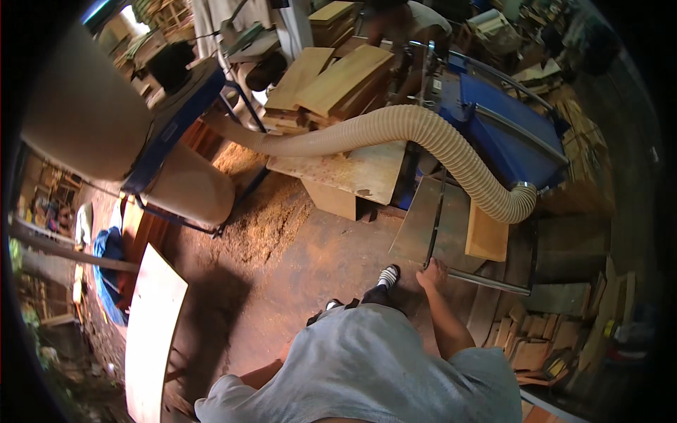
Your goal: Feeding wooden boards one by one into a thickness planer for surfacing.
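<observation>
My right hand [432,273] is closed around the near left corner of a metal tube frame [486,282]. This frame reaches out from a blue machine [504,116]. A ribbed beige hose [395,127] is fixed to the machine's near right end. Just inside the frame, a thick wooden board [486,234] lies under the hose end. My left hand [285,350] hangs low beside my grey shirt; most of it is hidden, and its fingers do not show clearly.
At left stands a dust collector with large beige bags [194,183]. Sawdust [261,233] covers the floor beside it. Stacked planks [345,81] lie ahead, near another person [416,28]. A pale panel [155,331] is at my left; wood offcuts [543,338] lie at right.
</observation>
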Motion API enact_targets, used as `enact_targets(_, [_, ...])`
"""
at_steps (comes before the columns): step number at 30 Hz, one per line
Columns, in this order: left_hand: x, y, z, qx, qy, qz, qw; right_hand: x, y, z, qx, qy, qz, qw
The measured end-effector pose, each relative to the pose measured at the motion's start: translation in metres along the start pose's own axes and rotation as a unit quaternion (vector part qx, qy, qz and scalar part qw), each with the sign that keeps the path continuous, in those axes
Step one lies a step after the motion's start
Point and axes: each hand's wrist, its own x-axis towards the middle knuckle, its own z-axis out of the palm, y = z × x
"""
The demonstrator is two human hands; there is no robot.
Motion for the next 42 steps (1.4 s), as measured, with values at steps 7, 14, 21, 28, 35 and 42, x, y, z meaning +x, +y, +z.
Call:
enact_targets(7, [0.058,0.053,-0.022,0.034,-0.016,0.008,0.999,0.070,0.039,0.004,0.094,-0.118,-0.050,0.987])
enact_targets(14, [0.130,0.101,-0.023,0.062,-0.026,0.033,0.997,0.105,0.107,0.026,0.166,-0.076,-0.090,0.979])
enact_targets(21, [0.192,0.138,-0.003,0.077,-0.034,0.048,0.995,0.093,0.129,-0.013,0.045,-0.063,-0.064,0.995])
enact_targets(28, [0.221,0.159,-0.003,0.087,-0.042,0.058,0.994,0.087,0.118,-0.031,0.042,-0.048,-0.041,0.997])
enact_targets(35, [0.228,0.164,-0.004,0.088,-0.032,0.054,0.994,0.092,0.119,-0.027,0.035,-0.050,-0.016,0.998])
enact_targets(42, [0.221,0.161,0.000,0.078,-0.015,0.041,0.996,0.094,0.120,-0.029,0.050,-0.059,-0.010,0.997])
